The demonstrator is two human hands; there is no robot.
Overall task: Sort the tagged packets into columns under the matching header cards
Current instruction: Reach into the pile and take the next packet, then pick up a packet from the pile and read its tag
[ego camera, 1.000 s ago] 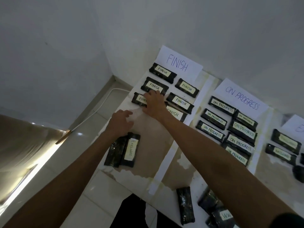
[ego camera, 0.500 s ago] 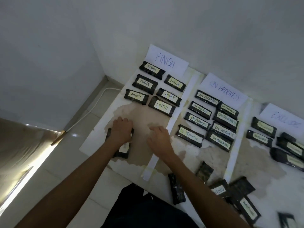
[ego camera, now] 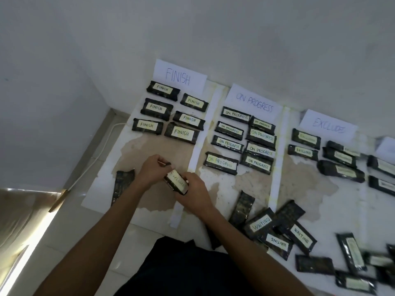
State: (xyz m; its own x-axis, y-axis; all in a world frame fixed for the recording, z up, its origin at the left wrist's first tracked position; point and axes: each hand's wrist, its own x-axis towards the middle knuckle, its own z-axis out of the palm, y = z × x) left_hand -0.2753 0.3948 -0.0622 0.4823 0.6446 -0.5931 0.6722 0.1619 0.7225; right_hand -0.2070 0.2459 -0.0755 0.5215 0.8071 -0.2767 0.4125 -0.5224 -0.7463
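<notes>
holding the exclude packet point(ego camera: 176, 182), our left hand point(ego camera: 152, 172) and right hand point(ego camera: 195, 192) curl round its ends, long axis running between them. the exclude card point(ego camera: 328, 126) lies far right of our fingers, nearer the right hand.

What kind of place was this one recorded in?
Probably a plain indoor room, home or small office: bare white walls meeting in a corner, pale tiled floor, and a worn white work surface with handwritten white paper header cards.
</notes>
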